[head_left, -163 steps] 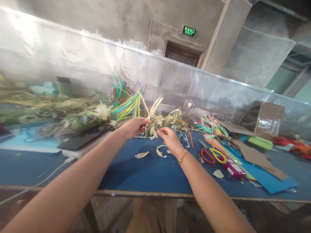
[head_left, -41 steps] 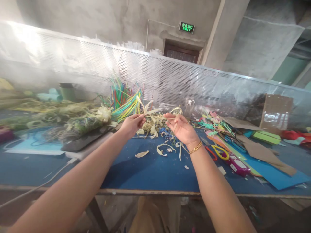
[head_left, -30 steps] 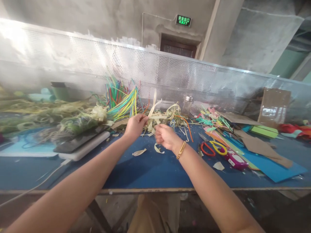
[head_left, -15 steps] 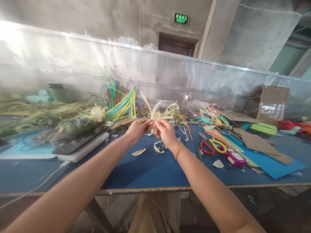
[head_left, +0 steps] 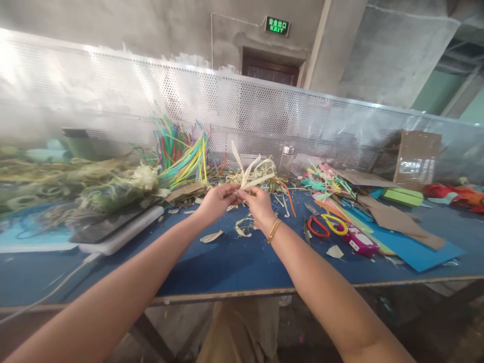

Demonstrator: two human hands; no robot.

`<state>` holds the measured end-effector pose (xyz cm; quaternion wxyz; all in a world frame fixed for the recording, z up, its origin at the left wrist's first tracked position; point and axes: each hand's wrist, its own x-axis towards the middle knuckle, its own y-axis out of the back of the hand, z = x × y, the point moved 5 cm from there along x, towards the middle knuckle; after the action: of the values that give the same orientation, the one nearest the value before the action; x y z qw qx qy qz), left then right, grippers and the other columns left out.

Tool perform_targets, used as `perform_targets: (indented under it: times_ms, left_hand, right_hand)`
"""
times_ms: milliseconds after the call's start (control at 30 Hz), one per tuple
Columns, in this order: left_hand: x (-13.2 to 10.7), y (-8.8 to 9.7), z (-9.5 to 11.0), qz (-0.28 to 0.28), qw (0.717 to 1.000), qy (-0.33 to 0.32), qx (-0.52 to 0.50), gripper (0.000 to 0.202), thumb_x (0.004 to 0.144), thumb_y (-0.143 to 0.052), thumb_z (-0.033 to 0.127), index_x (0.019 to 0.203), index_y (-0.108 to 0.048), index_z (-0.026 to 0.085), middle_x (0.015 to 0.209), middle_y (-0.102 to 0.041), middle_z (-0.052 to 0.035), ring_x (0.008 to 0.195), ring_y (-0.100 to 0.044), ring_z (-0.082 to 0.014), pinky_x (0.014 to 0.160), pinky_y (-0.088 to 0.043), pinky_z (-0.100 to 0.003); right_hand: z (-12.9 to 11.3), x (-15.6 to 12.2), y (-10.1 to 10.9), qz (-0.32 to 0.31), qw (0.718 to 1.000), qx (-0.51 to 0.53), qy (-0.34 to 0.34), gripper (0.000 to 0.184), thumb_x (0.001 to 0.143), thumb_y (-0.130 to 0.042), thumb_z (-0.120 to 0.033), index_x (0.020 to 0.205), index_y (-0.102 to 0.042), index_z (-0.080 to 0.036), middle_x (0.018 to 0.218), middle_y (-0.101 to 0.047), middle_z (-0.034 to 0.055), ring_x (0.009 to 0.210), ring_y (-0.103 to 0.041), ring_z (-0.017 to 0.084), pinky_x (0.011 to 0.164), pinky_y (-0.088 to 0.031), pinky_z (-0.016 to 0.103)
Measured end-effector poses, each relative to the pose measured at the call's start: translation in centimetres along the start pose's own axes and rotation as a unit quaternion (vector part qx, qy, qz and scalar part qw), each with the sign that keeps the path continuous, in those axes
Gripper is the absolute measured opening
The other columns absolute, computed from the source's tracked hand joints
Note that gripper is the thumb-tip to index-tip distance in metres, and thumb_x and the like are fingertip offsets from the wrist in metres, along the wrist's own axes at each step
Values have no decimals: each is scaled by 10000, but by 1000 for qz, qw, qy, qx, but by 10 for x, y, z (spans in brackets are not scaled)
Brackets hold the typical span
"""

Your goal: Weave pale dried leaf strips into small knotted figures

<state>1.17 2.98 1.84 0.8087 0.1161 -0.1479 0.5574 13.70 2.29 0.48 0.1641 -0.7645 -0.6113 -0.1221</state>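
My left hand and my right hand meet above the blue table, both pinched on a small bunch of pale straw strips that fan upward from the fingers. A gold bracelet sits on my right wrist. Below the hands lie loose pale strip scraps and one curled piece. Behind the hands is a heap of the same pale strips.
Coloured plastic strips stand at the back left, beside a pile of greenish fibre and a tablet on a white pad. Red and yellow scissors, a pink tool, coloured paper and cardboard lie right. A perforated metal screen backs the table.
My right hand swung out open to the right, came back closed, and now pinches the strip bunch together with my left hand. The view drifted slightly right.
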Motion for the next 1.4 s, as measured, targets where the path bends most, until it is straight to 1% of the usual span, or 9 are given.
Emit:
perform_targets:
  times_ms: [200,333,500,633,767,933,1067,1267,1400]
  left_hand:
    - [0,6,2,-17,993,-33,112,284,710,-623,83,943,-726,210,775,-708,-36,718,-661,-189,644,-496,-236]
    - [-2,3,1,-32,996,-5,84,295,727,-590,82,952,-725,217,858,-716,-54,696,-669,-189,544,-466,-223]
    - [-4,-2,-2,-19,997,46,50,250,732,-597,99,915,-728,208,861,-720,-56,648,-674,-183,498,-443,-216]
    - [-4,0,-2,10,996,72,44,192,755,-609,118,887,-727,193,840,-719,-50,612,-676,-174,469,-430,-209]
    - [-4,7,-6,39,988,143,-34,123,777,-626,115,865,-703,152,781,-709,-68,635,-687,-161,437,-407,-172]
    - [-1,16,-18,83,968,205,-121,113,689,-698,43,777,-675,109,685,-675,-74,537,-649,-126,339,-294,-134]
    - [-1,19,-18,105,976,175,-73,110,638,-734,52,710,-689,122,527,-599,-13,377,-499,-68,307,-194,-160]
    - [-1,19,-9,100,991,89,-10,104,617,-697,42,636,-707,143,488,-583,10,376,-420,-65,385,-309,-213]
    - [3,24,-15,123,989,64,52,29,631,-724,148,655,-709,146,522,-598,14,360,-380,-63,375,-270,-224]
  right_hand:
    - [-4,1,5,-15,999,-24,-26,228,611,-700,-400,607,-631,-183,590,-589,-12,598,-505,132,617,-389,273]
    - [0,1,7,-7,998,-22,-60,208,616,-677,-388,615,-629,-186,571,-571,-20,575,-475,125,584,-374,262]
    - [0,5,10,5,997,-79,7,220,640,-670,-399,600,-606,-192,595,-571,-22,629,-498,138,634,-389,264]
    - [-1,6,11,13,986,-155,56,202,670,-683,-408,666,-658,-207,660,-633,-2,674,-554,171,683,-416,294]
    - [1,6,6,-39,989,-133,56,230,696,-685,-432,723,-684,-204,727,-672,11,715,-579,174,723,-441,305]
    - [0,6,0,-129,983,-110,71,262,703,-684,-454,743,-708,-196,763,-682,8,742,-580,158,743,-433,284]
    - [4,8,-2,-157,979,-109,64,266,699,-688,-451,763,-723,-195,754,-678,2,715,-565,144,727,-422,271]
    - [6,7,-2,-133,986,-81,50,266,656,-719,-437,753,-709,-190,750,-664,-2,658,-532,127,675,-415,264]
    - [6,6,-3,-112,992,-52,35,266,634,-728,-441,732,-684,-198,732,-653,-5,675,-548,138,683,-429,269]
